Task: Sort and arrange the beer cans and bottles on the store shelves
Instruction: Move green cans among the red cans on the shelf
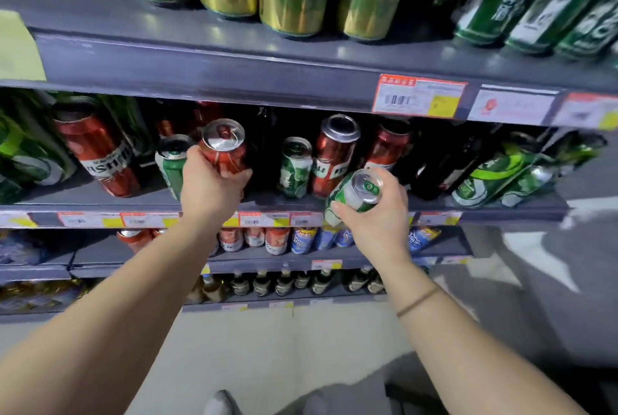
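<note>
Both labels unreadable: left hand fingers clamp red can, right hand fingers green can.

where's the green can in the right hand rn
In the head view the green can is right of centre, gripped by the right hand just in front of the middle shelf's edge, tilted, below a standing red can.

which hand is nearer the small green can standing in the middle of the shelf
Right. The right hand, holding a green can, is just below and right of the standing green can; the left hand, gripping a red can, is farther left.
</note>
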`<state>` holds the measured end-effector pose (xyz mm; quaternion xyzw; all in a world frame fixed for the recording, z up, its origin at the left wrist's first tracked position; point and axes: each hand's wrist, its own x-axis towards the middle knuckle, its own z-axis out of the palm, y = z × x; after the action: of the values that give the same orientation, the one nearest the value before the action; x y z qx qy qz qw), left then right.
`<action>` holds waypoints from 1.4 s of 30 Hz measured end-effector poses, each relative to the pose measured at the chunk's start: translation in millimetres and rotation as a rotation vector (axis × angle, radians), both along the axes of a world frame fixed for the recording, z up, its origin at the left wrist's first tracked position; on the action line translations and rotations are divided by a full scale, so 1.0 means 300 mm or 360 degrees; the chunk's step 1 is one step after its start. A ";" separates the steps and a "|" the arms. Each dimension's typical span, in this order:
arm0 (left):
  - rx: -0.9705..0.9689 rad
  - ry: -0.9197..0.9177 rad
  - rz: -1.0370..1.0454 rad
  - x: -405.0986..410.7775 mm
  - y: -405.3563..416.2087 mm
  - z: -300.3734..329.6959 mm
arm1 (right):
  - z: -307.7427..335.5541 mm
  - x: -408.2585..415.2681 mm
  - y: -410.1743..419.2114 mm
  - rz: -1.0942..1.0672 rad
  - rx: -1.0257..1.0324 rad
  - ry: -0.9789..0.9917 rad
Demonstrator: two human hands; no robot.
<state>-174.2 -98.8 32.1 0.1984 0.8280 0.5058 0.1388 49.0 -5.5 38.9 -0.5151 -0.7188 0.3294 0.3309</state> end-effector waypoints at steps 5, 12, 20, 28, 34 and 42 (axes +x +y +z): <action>-0.0055 0.0059 0.0172 0.015 0.054 -0.033 | -0.005 0.140 0.116 -0.0266 -0.0021 -0.0015; 0.0046 0.0097 0.0174 0.083 0.033 -0.072 | -0.020 0.190 0.239 -0.0319 0.0078 -0.0059; 0.0072 0.0038 0.0085 0.193 -0.042 -0.143 | -0.030 0.151 0.364 -0.0346 0.0109 -0.0417; -0.0009 0.0064 -0.0126 0.248 -0.007 -0.141 | -0.049 0.126 0.383 -0.0259 0.0217 -0.0727; 0.0042 -0.0052 -0.0231 0.266 0.067 -0.119 | -0.047 0.140 0.350 -0.0205 0.0220 -0.0667; -0.0042 0.0151 -0.0418 0.259 0.208 -0.087 | -0.070 0.091 0.131 -0.0075 0.0243 -0.0129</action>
<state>-96.6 -36.2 6.1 0.3270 0.8071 0.4624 0.1672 76.4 33.8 17.8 -0.5181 -0.7423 0.2446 0.3476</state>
